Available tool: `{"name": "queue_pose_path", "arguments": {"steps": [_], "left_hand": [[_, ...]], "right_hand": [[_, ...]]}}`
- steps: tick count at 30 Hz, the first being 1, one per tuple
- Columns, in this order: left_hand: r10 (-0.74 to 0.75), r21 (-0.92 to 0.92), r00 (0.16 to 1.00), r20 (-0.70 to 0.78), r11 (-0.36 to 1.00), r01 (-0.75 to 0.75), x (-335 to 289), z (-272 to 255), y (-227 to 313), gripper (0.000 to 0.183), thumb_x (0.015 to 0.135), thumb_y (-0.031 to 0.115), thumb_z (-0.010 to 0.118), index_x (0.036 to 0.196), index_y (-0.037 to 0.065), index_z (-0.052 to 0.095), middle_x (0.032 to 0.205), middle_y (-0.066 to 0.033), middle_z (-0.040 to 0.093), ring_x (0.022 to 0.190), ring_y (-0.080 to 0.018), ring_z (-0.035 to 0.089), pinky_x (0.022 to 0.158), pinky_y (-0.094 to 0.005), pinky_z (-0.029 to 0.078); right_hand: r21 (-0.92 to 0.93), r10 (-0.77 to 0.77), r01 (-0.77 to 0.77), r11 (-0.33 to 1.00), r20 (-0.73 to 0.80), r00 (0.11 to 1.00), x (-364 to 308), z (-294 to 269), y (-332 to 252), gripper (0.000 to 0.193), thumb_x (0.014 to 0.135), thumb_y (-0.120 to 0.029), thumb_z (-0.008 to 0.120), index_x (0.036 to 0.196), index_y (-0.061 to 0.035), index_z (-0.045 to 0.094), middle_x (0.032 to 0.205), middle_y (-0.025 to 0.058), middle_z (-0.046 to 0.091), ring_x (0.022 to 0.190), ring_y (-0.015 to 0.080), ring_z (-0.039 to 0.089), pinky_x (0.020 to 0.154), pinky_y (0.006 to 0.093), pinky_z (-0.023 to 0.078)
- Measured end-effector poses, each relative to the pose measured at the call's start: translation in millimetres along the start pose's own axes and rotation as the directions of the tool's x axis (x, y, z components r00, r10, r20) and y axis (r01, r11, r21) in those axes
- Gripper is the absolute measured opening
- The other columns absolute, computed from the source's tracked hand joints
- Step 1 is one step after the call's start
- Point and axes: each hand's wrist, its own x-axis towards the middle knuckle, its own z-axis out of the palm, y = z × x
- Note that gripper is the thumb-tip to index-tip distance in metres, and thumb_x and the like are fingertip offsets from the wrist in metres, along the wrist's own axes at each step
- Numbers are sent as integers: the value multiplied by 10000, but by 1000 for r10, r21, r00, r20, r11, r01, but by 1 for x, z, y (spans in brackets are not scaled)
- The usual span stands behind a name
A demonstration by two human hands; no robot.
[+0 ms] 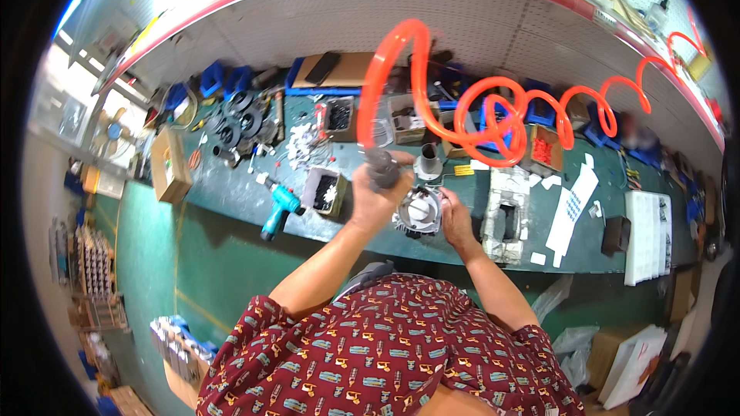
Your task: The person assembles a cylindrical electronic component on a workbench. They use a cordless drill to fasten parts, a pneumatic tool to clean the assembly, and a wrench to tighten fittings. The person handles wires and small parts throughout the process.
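My left hand (374, 202) is wrapped around a dark air tool (381, 168), held upright over the workbench. From the tool's top rises a coiled orange air hose (417, 69). Just right of the tool, a round silvery metal housing (420, 210) with a pale hub sits near the bench's front edge. My right hand (456, 223) grips the right side of this housing, fingers curled against its rim. The tool's lower end is hidden behind my left hand, so I cannot tell whether it touches the housing. Behind the housing stands a grey metal part with a short tube (428, 160).
Left on the green workbench (223, 204) are a teal cordless drill (282, 204), a box of small black parts (324, 189) and a cardboard box (169, 166). Rightward lie a tape-wrapped block (506, 208), white paper (571, 210) and a white tray (647, 237). The hose loops overhead.
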Motion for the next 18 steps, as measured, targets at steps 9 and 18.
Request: {"name": "queue_pose_path", "arguments": {"steps": [9,18], "left_hand": [[-123,120,992,-8,985,123,99,-78,-66,202,814,41,730,1005,42,663,809,20,629,675,-76,556,612,-252,460],[-454,268,858,240,880,391,107,-74,-52,773,803,125,807,1412,-105,392,897,-50,653,691,-120,616,622,-273,522]], "right_hand": [[-77,81,-88,993,-99,992,-9,3,2,387,1059,-261,481,1373,-66,597,1221,283,672,1140,470,617,1020,482,486],[-370,234,-267,890,-132,963,-13,-11,-40,532,1014,-374,576,1466,-96,532,1425,240,581,1325,427,511,1121,490,412]]}}
